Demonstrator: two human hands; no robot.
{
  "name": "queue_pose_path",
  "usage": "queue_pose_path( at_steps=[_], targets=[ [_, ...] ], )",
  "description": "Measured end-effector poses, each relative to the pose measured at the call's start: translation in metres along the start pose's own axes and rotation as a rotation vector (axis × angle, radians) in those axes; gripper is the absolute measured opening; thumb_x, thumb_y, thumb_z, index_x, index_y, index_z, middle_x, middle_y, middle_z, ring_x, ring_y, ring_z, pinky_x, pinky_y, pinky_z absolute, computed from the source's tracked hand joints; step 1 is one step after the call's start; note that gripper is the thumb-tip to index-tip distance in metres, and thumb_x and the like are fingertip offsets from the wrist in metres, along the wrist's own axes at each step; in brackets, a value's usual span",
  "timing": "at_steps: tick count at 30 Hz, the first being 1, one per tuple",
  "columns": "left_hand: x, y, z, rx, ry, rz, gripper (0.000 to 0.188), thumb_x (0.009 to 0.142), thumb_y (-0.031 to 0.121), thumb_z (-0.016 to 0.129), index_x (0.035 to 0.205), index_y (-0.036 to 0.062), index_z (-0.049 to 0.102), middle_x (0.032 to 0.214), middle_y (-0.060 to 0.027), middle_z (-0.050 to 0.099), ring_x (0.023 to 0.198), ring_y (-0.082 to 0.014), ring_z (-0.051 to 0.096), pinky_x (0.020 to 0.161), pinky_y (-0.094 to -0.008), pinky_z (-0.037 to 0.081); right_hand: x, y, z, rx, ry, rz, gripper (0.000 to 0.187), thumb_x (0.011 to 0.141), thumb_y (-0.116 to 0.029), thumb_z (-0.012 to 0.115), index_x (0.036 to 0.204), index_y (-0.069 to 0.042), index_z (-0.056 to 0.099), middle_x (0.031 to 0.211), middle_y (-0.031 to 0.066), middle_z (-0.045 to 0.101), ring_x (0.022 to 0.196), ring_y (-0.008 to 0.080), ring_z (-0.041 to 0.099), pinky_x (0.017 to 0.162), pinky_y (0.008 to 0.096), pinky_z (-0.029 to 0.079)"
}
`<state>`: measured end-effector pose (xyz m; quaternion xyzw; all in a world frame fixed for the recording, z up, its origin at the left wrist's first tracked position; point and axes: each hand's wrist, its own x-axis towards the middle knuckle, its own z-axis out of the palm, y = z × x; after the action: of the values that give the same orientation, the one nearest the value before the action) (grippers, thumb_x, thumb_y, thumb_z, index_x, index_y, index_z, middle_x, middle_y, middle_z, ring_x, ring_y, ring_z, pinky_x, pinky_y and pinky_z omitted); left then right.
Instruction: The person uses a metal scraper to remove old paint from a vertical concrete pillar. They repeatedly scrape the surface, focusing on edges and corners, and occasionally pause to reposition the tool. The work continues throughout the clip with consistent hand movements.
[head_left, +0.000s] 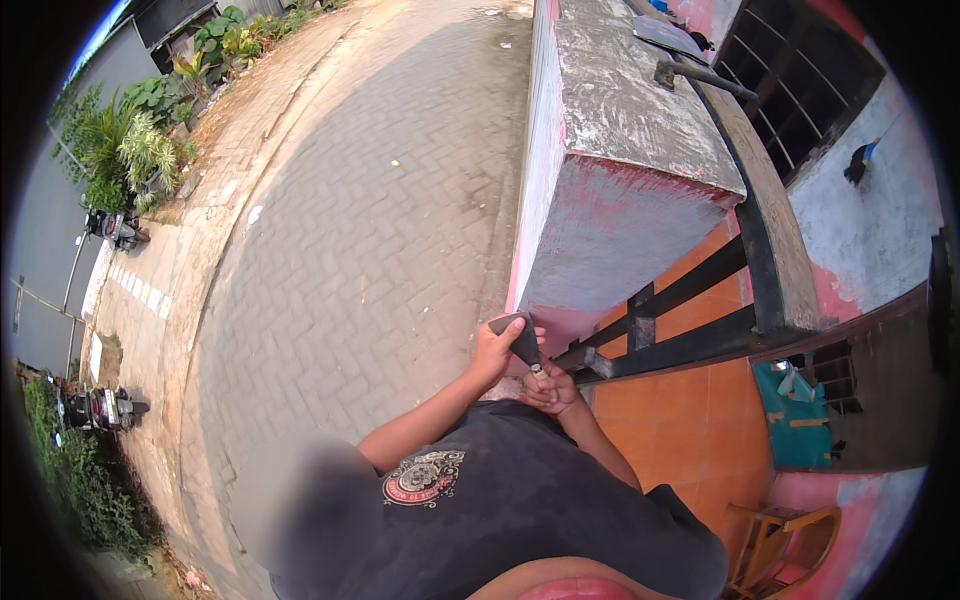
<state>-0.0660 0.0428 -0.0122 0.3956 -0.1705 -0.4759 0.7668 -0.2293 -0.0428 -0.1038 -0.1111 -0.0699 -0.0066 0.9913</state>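
Observation:
A putty knife [524, 346] with a dark, wide blade and a short pale handle is held in front of my chest, close to the end of the low wall [630, 225]. My left hand [494, 353] pinches the blade, its thumb lying across the flat face and fingertips showing past the far edge. Lower and to the right, my right hand [551, 391] is wrapped round the handle. The blade points up and to the left. Patchy white and pink paint covers the wall's end face, and its grey top is rough and stained.
Right of the wall runs a dark railing [690, 336] over an orange tiled floor [660, 420]. A metal bar tool [705, 78] lies on the wall top. A wooden chair [780, 550] stands lower right. Left lies a paved lane [370, 240], with parked motorcycles [100, 408] beyond.

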Motion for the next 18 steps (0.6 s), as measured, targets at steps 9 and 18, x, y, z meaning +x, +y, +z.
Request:
queue_pose_path(
  at_steps=[9, 18],
  targets=[
    [-0.008, -0.039, -0.027, 0.182, 0.006, -0.199, 0.037, 0.101, 0.032, 0.065, 0.115, -0.0014, 0.060, 0.104, -0.0176, 0.072, 0.094, -0.0262, 0.073, 0.084, -0.0395, 0.061, -0.040, 0.007, 0.005, -0.198, 0.192, -0.018, 0.052, 0.094, -0.001, 0.060, 0.141, -0.024, 0.056, 0.071, 0.0018, 0.046, 0.048, 0.0070, 0.039, 0.050, 0.0235, 0.034],
    [-0.033, -0.040, -0.041, 0.242, 0.066, -0.162, 0.045, 0.108, 0.042, 0.045, 0.113, 0.0000, 0.061, 0.107, -0.0169, 0.071, 0.101, -0.0243, 0.070, 0.088, -0.0384, 0.058, -0.023, 0.000, -0.001, -0.494, 0.347, -0.101, 0.054, 0.097, -0.007, 0.063, 0.149, -0.010, 0.048, 0.089, 0.0078, 0.067, 0.066, 0.0098, 0.056, 0.057, 0.0224, 0.045]
  ],
)
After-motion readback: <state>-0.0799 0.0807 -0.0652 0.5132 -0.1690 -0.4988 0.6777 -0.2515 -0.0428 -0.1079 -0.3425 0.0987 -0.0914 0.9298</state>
